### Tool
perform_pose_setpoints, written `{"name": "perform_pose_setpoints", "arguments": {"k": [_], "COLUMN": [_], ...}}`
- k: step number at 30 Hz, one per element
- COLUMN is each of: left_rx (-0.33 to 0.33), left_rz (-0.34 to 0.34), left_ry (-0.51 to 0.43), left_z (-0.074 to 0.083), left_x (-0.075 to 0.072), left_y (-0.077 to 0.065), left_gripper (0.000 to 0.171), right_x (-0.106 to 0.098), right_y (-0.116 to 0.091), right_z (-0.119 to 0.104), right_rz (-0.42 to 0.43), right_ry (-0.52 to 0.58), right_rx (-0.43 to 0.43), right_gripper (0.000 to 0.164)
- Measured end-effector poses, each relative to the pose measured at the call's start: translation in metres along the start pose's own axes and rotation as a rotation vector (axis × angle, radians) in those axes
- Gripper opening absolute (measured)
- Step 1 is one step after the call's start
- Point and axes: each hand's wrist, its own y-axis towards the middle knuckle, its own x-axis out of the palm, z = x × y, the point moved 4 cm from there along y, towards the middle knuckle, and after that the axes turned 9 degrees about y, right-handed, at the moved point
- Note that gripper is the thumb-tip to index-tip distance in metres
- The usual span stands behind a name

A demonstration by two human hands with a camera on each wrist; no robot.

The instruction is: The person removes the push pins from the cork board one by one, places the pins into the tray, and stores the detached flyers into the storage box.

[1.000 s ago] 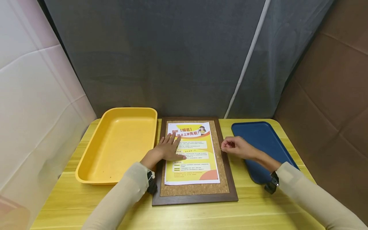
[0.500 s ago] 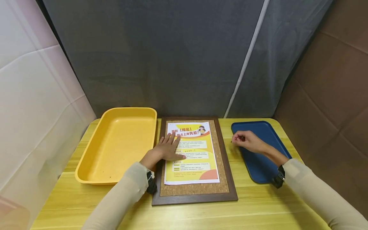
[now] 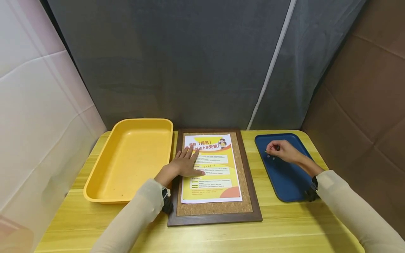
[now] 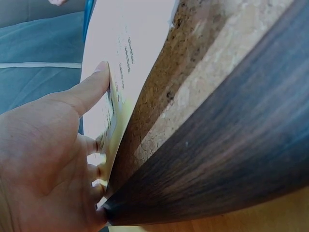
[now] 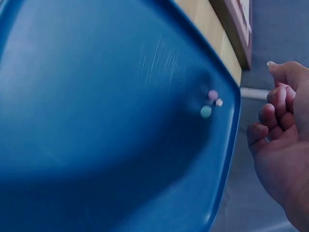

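Observation:
A poster [image 3: 218, 179], yellow and white with red lettering, lies on a cork board [image 3: 215, 209] in a dark wooden frame. My left hand [image 3: 183, 165] rests flat on the poster's left side, fingers spread; in the left wrist view its thumb [image 4: 91, 89] lies against the sheet. Over the upper left of the blue tray [image 3: 289, 179], my right hand [image 3: 283, 151] pinches a tiny push pin [image 3: 266, 151] between thumb and forefinger. Below it, a pink push pin [image 5: 212, 94], a green push pin [image 5: 206, 111] and a pale push pin [image 5: 219, 102] lie on the tray.
A deep yellow bin [image 3: 136, 158] stands left of the board, with a few dark specks on its floor. All of it sits on a wooden table [image 3: 202, 239], with a grey curtain [image 3: 190, 63] behind and fabric walls at both sides.
My right hand has moved right, from the board's right edge to over the blue tray, still pinching the small pin. The left hand has stayed on the poster.

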Motion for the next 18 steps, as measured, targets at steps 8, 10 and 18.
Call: {"name": "perform_pose_setpoints", "arguments": {"k": [8, 10, 18], "left_rx": [0.007, 0.006, -0.003], "left_rz": [0.005, 0.009, 0.007], "left_ry": [-0.007, 0.001, 0.012], "left_z": [0.001, 0.004, 0.002], "left_x": [-0.002, -0.005, -0.003], "left_y": [-0.002, -0.005, -0.003], "left_gripper": [0.109, 0.107, 0.106], "right_x": [-0.013, -0.015, -0.016], "right_y": [-0.001, -0.001, -0.003], "right_z": [0.021, 0.026, 0.036], "right_rz": [0.024, 0.02, -0.003], "right_ry": [-0.068, -0.075, -0.075], "right_rx": [0.042, 0.063, 0.112], "right_gripper": [0.009, 0.009, 0.008]}}
